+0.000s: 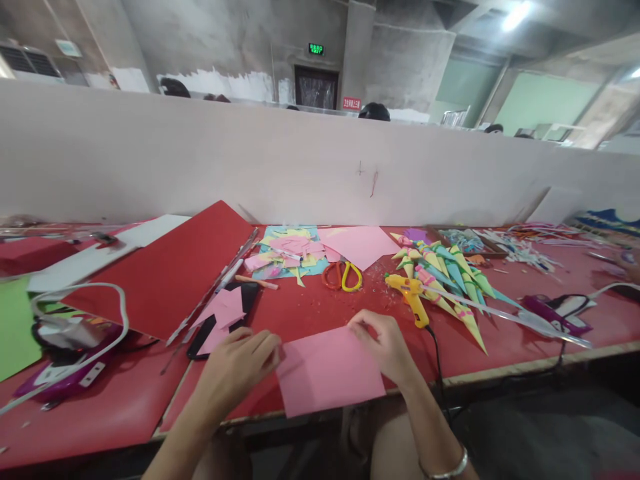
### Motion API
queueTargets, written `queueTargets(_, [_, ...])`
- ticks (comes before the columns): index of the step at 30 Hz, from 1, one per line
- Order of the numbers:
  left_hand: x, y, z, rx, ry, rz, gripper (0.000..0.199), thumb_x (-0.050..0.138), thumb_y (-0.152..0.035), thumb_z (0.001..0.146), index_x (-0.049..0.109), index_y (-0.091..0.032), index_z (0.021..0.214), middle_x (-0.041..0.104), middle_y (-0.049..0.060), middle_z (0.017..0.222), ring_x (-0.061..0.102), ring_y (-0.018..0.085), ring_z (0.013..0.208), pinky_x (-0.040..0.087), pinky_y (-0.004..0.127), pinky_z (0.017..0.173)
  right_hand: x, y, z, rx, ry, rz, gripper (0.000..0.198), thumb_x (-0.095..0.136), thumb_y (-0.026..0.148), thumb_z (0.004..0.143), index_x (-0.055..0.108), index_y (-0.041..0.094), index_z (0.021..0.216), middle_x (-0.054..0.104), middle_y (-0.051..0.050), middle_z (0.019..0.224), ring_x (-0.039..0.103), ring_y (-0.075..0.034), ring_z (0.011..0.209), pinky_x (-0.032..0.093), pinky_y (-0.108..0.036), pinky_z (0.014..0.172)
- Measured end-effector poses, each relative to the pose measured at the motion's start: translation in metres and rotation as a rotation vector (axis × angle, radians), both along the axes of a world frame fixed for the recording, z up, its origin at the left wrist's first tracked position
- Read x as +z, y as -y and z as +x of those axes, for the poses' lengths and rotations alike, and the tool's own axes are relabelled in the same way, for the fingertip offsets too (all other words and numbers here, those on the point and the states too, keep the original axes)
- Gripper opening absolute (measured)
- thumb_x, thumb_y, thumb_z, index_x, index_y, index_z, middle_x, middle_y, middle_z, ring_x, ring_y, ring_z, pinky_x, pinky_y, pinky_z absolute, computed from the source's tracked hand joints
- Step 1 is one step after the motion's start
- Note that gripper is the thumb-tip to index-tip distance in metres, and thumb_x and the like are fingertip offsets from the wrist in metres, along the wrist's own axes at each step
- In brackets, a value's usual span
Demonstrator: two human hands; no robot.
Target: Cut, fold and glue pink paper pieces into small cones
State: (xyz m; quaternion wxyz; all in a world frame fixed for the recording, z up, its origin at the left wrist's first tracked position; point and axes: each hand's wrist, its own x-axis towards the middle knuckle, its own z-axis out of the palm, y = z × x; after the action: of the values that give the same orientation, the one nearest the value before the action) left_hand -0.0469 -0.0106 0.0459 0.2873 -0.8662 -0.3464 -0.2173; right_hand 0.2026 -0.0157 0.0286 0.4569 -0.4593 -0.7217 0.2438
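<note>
A pink sheet of paper hangs partly over the table's front edge between my two hands. My left hand is closed at its upper left corner, fingers curled. At the upper right corner, my right hand pinches the paper between thumb and fingers. Just beyond lie scissors with one red and one yellow handle loop. To the right of them rests a yellow glue gun, a long clear glue stick at its back. Pink paper pieces lie on a black phone-like slab by my left hand.
Paper scraps and a larger pink sheet lie at the back. Several paper cones are piled right. Large red card leans left, near a purple power strip. A white partition stands behind; another person's hand shows far right.
</note>
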Motion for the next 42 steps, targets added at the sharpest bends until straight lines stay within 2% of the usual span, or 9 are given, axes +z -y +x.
queueTargets(3, [-0.001,-0.001,-0.014,0.144,0.039,0.034,0.03,0.034,-0.009,0.082,0.052,-0.021,0.062,0.058,-0.002,0.053,0.054,0.014,0.05,0.04,0.028,0.062,0.0,-0.005,0.008,-0.117,-0.035,0.003,0.025,0.045,0.032,0.084,0.052,0.017,0.065,0.054,0.001,0.058,0.05,-0.012,0.057,0.036,-0.022,0.055])
queueTargets(6, [0.002,0.003,0.0,0.028,0.116,-0.033,0.017,0.043,-0.018,0.081,0.057,-0.021,0.089,0.067,0.004,0.083,0.062,0.017,0.075,0.043,0.029,0.072,0.005,-0.009,0.003,-0.103,-0.067,-0.039,0.025,0.046,0.033,0.084,0.05,0.018,0.064,0.05,0.002,0.056,0.047,-0.011,0.056,0.035,-0.021,0.053])
queueTargets(9, [0.001,0.008,0.027,-0.125,0.108,-0.176,0.052,0.056,-0.034,0.072,0.045,-0.018,0.12,0.052,0.015,0.123,0.049,0.028,0.113,0.039,0.04,0.089,0.01,-0.009,-0.01,0.028,-0.162,-0.122,0.026,0.045,0.036,0.083,0.05,0.017,0.065,0.046,0.003,0.056,0.042,-0.009,0.052,0.031,-0.02,0.048])
queueTargets(12, [-0.005,0.008,0.044,-0.157,0.066,-0.248,0.074,0.057,-0.051,0.067,0.035,-0.016,0.128,0.037,0.02,0.136,0.03,0.034,0.127,0.025,0.052,0.1,0.014,-0.01,-0.021,0.166,-0.299,-0.199,0.027,0.046,0.039,0.083,0.049,0.017,0.067,0.043,0.004,0.058,0.037,-0.008,0.051,0.029,-0.02,0.047])
queueTargets(19, [-0.013,0.008,0.041,-0.174,0.187,-0.303,0.081,0.061,-0.043,0.062,0.028,-0.015,0.131,0.041,0.02,0.13,0.035,0.036,0.122,0.021,0.059,0.101,0.012,-0.013,-0.03,0.22,-0.506,-0.335,0.027,0.05,0.044,0.079,0.048,0.019,0.068,0.04,0.005,0.059,0.035,-0.008,0.052,0.03,-0.019,0.048])
queueTargets(25, [-0.029,-0.002,0.047,-0.113,0.415,-0.593,0.084,0.06,-0.022,0.067,0.012,-0.021,0.137,0.042,0.015,0.127,0.043,0.029,0.117,0.044,0.042,0.09,0.014,-0.014,-0.036,0.191,-0.559,-0.365,0.023,0.053,0.043,0.077,0.053,0.02,0.077,0.048,0.003,0.066,0.038,-0.009,0.051,0.031,-0.019,0.047])
queueTargets(30, [-0.035,-0.012,0.051,-0.089,0.619,-0.769,0.07,0.055,-0.028,0.078,0.015,-0.023,0.135,0.038,0.015,0.132,0.04,0.028,0.12,0.041,0.043,0.093,0.009,-0.025,-0.039,0.147,-0.637,-0.345,0.029,0.046,0.047,0.08,0.054,0.021,0.09,0.052,0.002,0.065,0.048,-0.011,0.054,0.04,-0.022,0.051])
queueTargets(36, [-0.02,-0.033,0.053,-0.026,0.978,-1.068,0.046,0.037,-0.039,0.087,0.025,-0.019,0.126,0.05,0.011,0.115,0.053,0.02,0.106,0.046,0.035,0.087,-0.006,-0.031,-0.038,0.384,-0.746,-0.239,0.062,0.046,0.066,0.072,0.043,0.024,0.118,0.055,-0.01,0.114,0.056,-0.022,0.099,0.048,-0.032,0.078])
queueTargets(42, [-0.025,-0.043,0.062,-0.006,1.052,-1.192,0.046,0.035,-0.041,0.086,0.027,-0.02,0.126,0.049,0.012,0.12,0.051,0.02,0.111,0.045,0.036,0.09,-0.028,-0.038,-0.037,0.342,-0.761,-0.331,0.046,0.061,0.05,0.07,0.049,0.027,0.108,0.056,-0.006,0.118,0.055,-0.021,0.106,0.046,-0.035,0.088])
